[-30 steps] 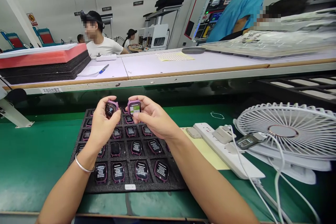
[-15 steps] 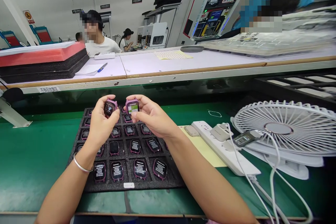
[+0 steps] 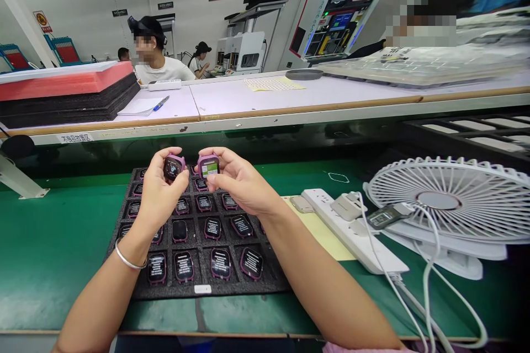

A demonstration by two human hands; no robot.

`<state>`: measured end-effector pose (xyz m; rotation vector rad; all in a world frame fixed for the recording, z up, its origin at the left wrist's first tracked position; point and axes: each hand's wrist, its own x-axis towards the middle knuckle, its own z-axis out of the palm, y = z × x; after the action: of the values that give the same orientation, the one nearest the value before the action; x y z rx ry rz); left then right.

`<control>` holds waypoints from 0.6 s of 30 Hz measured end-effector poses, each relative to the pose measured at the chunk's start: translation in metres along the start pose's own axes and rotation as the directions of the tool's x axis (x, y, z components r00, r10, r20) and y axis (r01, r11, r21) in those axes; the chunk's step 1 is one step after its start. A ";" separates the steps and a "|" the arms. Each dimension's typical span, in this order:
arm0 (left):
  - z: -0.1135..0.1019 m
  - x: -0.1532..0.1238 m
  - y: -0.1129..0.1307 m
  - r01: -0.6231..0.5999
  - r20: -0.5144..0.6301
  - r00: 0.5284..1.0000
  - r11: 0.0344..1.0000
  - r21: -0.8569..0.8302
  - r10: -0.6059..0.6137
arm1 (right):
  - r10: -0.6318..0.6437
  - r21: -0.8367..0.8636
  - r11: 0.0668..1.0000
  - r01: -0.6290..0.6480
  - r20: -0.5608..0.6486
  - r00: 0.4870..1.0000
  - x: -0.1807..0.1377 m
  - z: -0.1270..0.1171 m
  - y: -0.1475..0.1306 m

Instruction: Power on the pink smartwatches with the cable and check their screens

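My left hand is closed around a purple watch body with a dark screen, held up above the far end of a black foam tray. My right hand pinches a second purple watch body whose screen is lit white and green. The two watches sit side by side, a few centimetres apart. Below them the tray holds several more purple watch bodies in its pockets, most showing text on dark screens. A silver bangle circles my left wrist.
The tray lies on a green belt. To the right are a yellow sheet, a white power strip with plugs and cables, and a white fan. Behind runs a white bench with foam stacks; several people work beyond it.
Both hands and their watches have stayed nearly as they were. The person in blue at the upper right has moved further right, and the view has shifted slightly.
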<state>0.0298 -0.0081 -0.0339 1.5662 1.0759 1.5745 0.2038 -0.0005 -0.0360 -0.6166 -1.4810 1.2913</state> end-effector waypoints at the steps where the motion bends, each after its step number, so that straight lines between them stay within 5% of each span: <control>1: 0.000 0.000 0.000 0.004 0.002 1.000 1.000 -0.004 -0.004 | 0.000 0.000 1.000 0.000 0.000 1.000 0.000 0.000 0.000; 18: -0.001 -0.001 0.000 0.004 0.016 1.000 0.999 0.033 -0.005 | -0.001 -0.015 1.000 0.001 0.006 1.000 -0.001 -0.001 -0.001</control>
<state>0.0289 -0.0095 -0.0342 1.5944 1.1016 1.5461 0.2052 -0.0016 -0.0357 -0.6223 -1.4966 1.2839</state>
